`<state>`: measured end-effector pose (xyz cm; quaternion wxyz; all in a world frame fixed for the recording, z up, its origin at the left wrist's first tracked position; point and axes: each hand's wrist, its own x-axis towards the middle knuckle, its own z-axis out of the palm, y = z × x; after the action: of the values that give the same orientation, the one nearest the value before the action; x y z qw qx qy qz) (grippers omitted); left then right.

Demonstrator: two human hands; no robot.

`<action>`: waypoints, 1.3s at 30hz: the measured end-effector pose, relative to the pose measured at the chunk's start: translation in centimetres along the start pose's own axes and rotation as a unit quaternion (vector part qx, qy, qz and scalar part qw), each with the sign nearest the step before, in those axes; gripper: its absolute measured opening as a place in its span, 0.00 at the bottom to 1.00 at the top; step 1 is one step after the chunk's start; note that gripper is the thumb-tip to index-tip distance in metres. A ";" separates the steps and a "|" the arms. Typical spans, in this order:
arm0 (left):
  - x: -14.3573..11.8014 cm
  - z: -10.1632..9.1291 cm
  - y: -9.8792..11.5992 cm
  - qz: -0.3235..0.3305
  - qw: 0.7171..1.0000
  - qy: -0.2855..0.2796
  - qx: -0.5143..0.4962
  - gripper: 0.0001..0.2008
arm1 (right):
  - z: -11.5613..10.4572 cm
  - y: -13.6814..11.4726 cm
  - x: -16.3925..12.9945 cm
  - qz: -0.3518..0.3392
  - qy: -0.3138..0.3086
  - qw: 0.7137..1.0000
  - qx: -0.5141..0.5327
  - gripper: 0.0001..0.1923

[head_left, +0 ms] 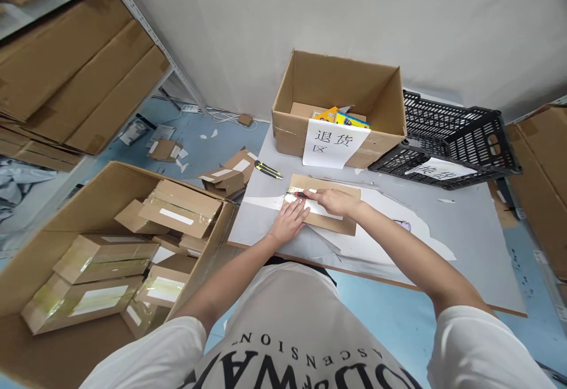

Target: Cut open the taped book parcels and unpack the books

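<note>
Right hand: closed round a slim red cutter (301,195), as it appears, the hand (334,200) resting on the label side of a package.
Left hand: grasping nothing that shows; the hand (290,221) lies flat with fingers extended over the package's left end, seemingly steadying it.
Cardboard package: the package (343,225) lies flat on the table (478,232), near its front edge, between the two forearms.
Cut: apparently under way; no raised flap or contents show, and the hands hide whether any slit is made.
Second cutter: a yellow-and-black cutter (268,170) lies unused beyond the left hand.
Signed carton: an open carton (287,136) behind the package holds a few yellow and orange packs (351,120), perhaps work already finished.
Black crate: the crate (509,162) stands right of that carton, a paper sign on its front.
Opened cardboard: an empty-looking piece (224,179) beside the table suggests earlier openings.
Big carton: at the left, this carton (84,209) holds several taped, labelled boxes (177,206), seemingly unopened and left to do.
</note>
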<state>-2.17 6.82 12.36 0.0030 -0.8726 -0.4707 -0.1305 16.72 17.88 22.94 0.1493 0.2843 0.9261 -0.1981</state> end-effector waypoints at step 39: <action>0.3 0.4 -0.4 -0.002 1.000 -0.020 0.008 0.23 | -2.9 -1.4 0.3 0.008 -0.047 0.997 -0.067 0.31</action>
<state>-2.24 7.30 11.97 0.0003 -0.8740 -0.4734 -0.1096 15.18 18.25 25.73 0.2131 0.2712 0.9269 -0.1480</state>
